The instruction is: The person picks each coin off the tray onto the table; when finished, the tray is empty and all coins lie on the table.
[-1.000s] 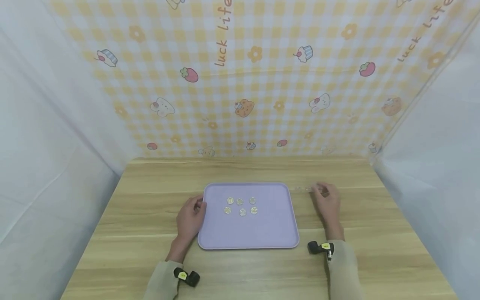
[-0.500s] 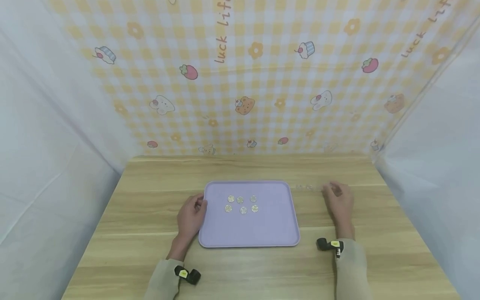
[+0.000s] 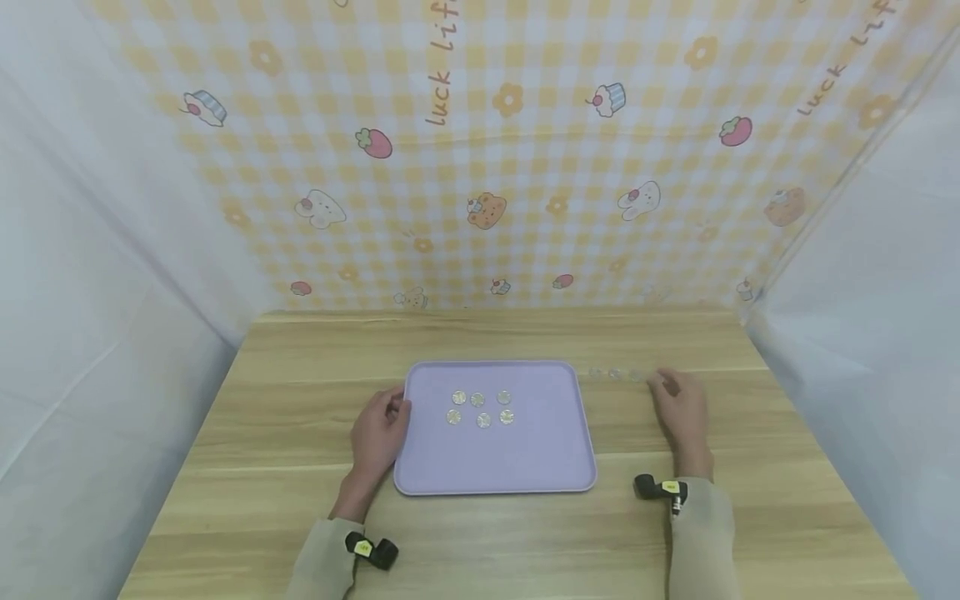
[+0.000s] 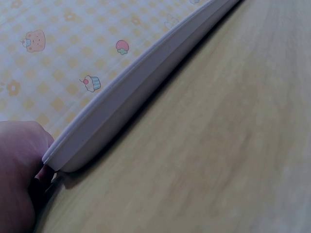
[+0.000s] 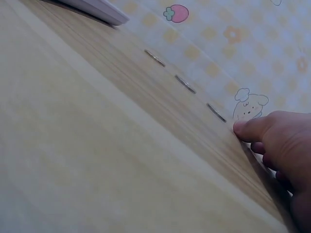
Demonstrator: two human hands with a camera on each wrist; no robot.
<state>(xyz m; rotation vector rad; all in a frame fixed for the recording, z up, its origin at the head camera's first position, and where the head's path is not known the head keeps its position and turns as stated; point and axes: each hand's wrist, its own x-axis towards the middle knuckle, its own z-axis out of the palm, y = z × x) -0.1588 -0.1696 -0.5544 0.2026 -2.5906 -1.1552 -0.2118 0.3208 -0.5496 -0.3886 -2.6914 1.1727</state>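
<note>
My left hand (image 3: 380, 429) grips the left rim of the light purple tray (image 3: 495, 471); in the left wrist view the thumb (image 4: 29, 138) is at the rim's corner, the other fingers mostly hidden. Several round, shiny coins (image 3: 483, 421) lie flat on the tray in two loose rows. To the right of the tray, 3 coins (image 3: 615, 373) form a line on the wooden table. At that line's right end, my right hand (image 3: 681, 408) touches the tabletop with thumb and fingertips close together. Whether a coin is under or between those fingertips is hidden.
The wooden table (image 3: 480, 546) runs back to a yellow checked cloth (image 3: 525, 167) with cartoon prints. White sheets hang on the left (image 3: 97, 292) and on the right (image 3: 870, 333). In the right wrist view, the tray's corner (image 5: 107, 12) shows beyond the coins.
My right hand has moved right along the line of coins, and the third coin now shows clearly beside it. The left hand stays on the tray, and the coins on it have not moved.
</note>
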